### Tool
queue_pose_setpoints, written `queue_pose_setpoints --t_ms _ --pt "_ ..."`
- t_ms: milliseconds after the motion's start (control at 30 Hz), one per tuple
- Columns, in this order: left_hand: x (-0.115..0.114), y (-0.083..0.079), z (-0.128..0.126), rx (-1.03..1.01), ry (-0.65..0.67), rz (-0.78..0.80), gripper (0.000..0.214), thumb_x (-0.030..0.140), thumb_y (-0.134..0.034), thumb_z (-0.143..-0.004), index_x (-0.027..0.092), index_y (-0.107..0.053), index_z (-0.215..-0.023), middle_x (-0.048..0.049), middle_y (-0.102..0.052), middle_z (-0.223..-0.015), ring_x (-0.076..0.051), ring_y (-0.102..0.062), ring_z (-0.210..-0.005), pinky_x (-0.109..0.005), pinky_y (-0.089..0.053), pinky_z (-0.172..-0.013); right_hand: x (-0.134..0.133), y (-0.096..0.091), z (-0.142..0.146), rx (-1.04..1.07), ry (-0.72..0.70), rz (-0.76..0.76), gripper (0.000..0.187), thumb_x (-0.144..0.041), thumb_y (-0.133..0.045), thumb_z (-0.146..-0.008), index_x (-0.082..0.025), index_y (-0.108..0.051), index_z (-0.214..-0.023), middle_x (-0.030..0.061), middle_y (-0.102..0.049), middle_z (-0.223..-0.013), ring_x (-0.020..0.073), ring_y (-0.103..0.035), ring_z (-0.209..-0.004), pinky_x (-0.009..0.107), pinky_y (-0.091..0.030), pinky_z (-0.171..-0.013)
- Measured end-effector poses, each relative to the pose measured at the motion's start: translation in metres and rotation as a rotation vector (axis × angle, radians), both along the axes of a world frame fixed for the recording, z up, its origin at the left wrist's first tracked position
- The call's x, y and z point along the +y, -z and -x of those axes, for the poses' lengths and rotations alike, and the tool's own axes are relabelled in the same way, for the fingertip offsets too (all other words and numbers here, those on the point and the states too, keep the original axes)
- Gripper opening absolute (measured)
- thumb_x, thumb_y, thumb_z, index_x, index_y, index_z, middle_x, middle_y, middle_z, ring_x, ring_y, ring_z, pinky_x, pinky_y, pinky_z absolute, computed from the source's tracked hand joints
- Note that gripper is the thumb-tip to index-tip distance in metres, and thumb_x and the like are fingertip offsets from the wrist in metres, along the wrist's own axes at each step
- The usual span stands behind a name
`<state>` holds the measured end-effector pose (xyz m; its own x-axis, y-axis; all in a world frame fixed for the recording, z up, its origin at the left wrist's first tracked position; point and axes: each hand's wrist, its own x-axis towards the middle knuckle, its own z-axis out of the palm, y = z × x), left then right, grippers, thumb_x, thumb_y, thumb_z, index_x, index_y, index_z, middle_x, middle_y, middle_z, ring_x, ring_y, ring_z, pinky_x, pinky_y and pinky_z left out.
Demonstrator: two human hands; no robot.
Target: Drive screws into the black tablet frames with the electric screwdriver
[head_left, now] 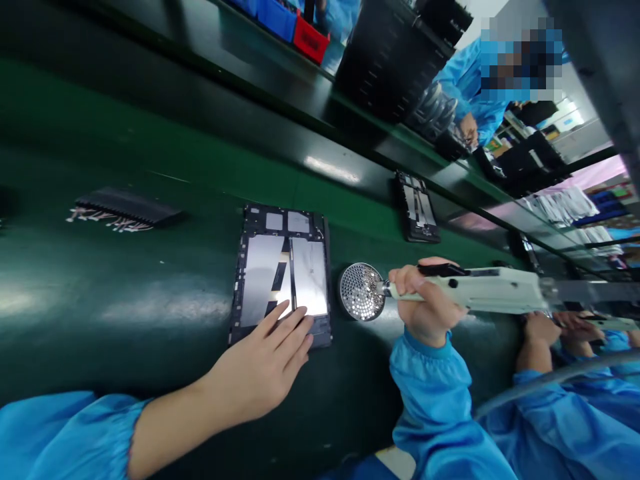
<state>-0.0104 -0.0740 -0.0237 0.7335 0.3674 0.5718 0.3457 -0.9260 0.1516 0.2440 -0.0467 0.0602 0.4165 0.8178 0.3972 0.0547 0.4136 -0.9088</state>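
An opened tablet chassis (283, 270) with silver battery panels lies on the green belt (125, 200). My left hand (265, 360) rests flat on its near corner, fingers stretched out. My right hand (425, 303) is wrapped round a cream electric screwdriver (480, 290) held level. The screwdriver tip points at a round perforated screw dish (361, 291) just right of the tablet.
A second opened tablet (419, 207) lies farther along the belt. A black ridged strip (127, 205) sits at the left. Black trays (395, 53) and red and blue bins (295, 27) stand on the far shelf. Another worker's hands (560, 330) are at the right.
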Motion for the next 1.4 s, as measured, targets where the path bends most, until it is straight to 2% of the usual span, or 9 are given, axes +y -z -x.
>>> queue_pose_setpoints --t_ms 133,267,533,1100,1400 --pt "0.0 0.0 0.0 -0.021 0.0 0.016 0.019 0.01 -0.057 -0.095 0.007 -0.073 -0.106 -0.0191 -0.074 -0.115 -0.036 -0.066 -0.119 -0.061 -0.051 -0.106 -0.001 0.018 0.004 -0.026 -0.002 0.064 0.019 -0.017 -0.063 -0.072 -0.021 -0.06 -0.09 -0.0069 -0.051 -0.052 0.0139 -0.049 -0.044 0.032 -0.047 -0.055" --pt "0.0 -0.001 0.0 -0.03 0.007 0.033 0.018 0.006 -0.057 -0.093 0.006 -0.072 -0.103 -0.0204 -0.074 -0.113 -0.038 -0.068 -0.116 -0.063 -0.053 -0.103 0.002 0.026 0.006 -0.023 -0.038 0.063 0.017 -0.015 -0.062 -0.074 -0.021 -0.06 -0.09 -0.0074 -0.049 -0.052 0.0136 -0.049 -0.045 0.03 -0.046 -0.053" --pt "-0.001 -0.001 0.003 -0.011 0.012 0.045 0.016 0.007 -0.058 -0.092 0.008 -0.07 -0.102 -0.0203 -0.073 -0.115 -0.037 -0.067 -0.117 -0.063 -0.052 -0.105 0.003 0.029 0.004 -0.017 -0.01 0.124 0.018 -0.015 -0.062 -0.073 -0.02 -0.06 -0.091 -0.0074 -0.051 -0.053 0.0137 -0.052 -0.046 0.031 -0.047 -0.054" --pt "-0.003 0.001 0.003 0.0 0.004 0.067 0.013 0.01 -0.063 -0.091 0.009 -0.07 -0.102 -0.0189 -0.073 -0.118 -0.038 -0.064 -0.123 -0.063 -0.051 -0.107 0.006 0.029 0.006 0.0 -0.004 0.117 0.017 -0.016 -0.064 -0.072 -0.019 -0.06 -0.088 -0.0069 -0.052 -0.052 0.0128 -0.05 -0.044 0.029 -0.045 -0.053" --pt "-0.001 -0.001 0.001 -0.04 -0.008 0.075 0.01 0.009 -0.065 -0.091 0.01 -0.071 -0.099 -0.0162 -0.074 -0.116 -0.034 -0.065 -0.121 -0.059 -0.051 -0.109 0.007 0.032 0.006 0.008 -0.003 0.122 0.016 -0.016 -0.067 -0.072 -0.02 -0.059 -0.085 -0.0067 -0.052 -0.051 0.0125 -0.05 -0.045 0.029 -0.047 -0.054"
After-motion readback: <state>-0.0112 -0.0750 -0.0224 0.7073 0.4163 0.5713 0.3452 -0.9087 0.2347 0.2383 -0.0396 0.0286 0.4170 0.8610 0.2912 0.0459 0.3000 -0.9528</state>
